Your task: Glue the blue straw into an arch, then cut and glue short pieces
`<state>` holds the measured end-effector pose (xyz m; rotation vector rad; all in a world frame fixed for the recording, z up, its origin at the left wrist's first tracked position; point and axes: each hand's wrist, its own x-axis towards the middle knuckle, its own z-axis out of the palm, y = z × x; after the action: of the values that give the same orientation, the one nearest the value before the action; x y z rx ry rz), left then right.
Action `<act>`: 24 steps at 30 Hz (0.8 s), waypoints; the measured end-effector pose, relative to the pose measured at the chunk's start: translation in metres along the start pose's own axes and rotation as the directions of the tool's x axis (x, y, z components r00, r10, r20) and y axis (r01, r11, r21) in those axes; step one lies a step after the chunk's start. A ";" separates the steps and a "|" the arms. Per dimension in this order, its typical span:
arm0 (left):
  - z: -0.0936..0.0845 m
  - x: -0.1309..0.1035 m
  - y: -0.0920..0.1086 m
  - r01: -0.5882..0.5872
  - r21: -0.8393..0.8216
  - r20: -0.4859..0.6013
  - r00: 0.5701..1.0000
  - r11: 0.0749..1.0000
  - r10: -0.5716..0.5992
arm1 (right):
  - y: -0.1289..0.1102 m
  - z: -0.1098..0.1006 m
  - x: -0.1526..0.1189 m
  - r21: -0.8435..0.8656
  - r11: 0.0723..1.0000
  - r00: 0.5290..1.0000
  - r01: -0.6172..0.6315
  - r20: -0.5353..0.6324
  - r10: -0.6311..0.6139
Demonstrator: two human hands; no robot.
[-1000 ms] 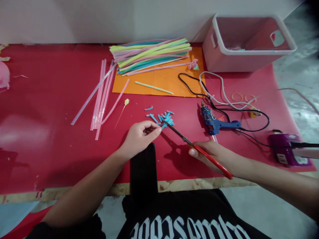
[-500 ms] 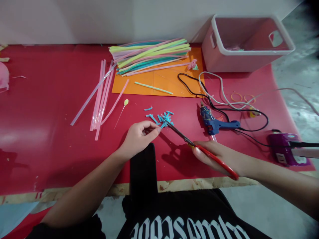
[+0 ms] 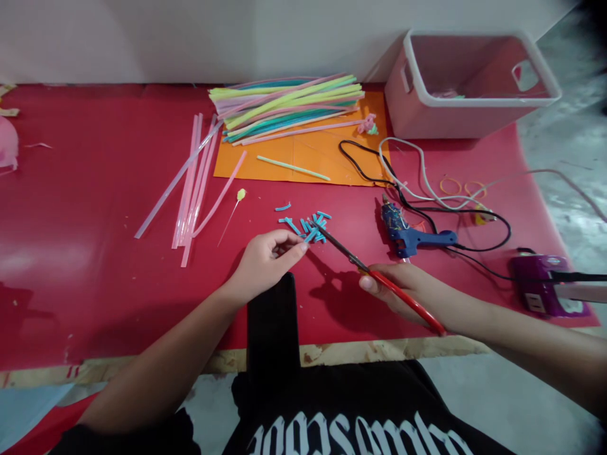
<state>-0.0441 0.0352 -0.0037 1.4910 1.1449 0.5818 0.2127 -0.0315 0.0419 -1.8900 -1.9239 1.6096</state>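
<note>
My left hand [image 3: 272,262] is closed in a pinch, a short blue piece [image 3: 310,236] jutting from its thumb and fingertip. Just beyond lies a small heap of similar blue cut pieces [image 3: 304,225], like bits of a thin stick or straw. Red-handled scissors [image 3: 403,296] are gripped in my right hand [image 3: 408,284]. Their dark blades point up and left, with the tips over the heap by the held piece; whether they touch it I cannot tell. A yellow-headed pin-like stick [image 3: 241,194] lies left of the heap.
Behind, a bundle of coloured sticks [image 3: 294,104] rests on an orange sheet [image 3: 284,175]. Pink strips [image 3: 192,189] lie to the left. Rightward are a blue glue gun [image 3: 408,237], tangled cords [image 3: 427,170], a purple box [image 3: 540,284] and a pink bin [image 3: 441,117].
The right hand and scissors have shifted slightly left, and the scissor handle now looks narrower. My left hand stays almost in place by the heap.
</note>
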 end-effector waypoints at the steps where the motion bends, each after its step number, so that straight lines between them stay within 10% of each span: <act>1: 0.000 0.000 0.000 0.003 0.001 -0.001 1.000 1.000 -0.003 | 0.001 -0.001 0.000 -0.004 1.000 1.000 0.010 -0.013 -0.010; 24: -0.001 -0.001 0.004 0.004 0.028 -0.009 1.000 1.000 -0.004 | 0.003 0.000 0.000 0.023 1.000 0.996 0.000 0.092 -0.002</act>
<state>-0.0441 0.0353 0.0002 1.5107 1.1665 0.5722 0.2145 -0.0321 0.0400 -1.8377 -1.9295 1.7408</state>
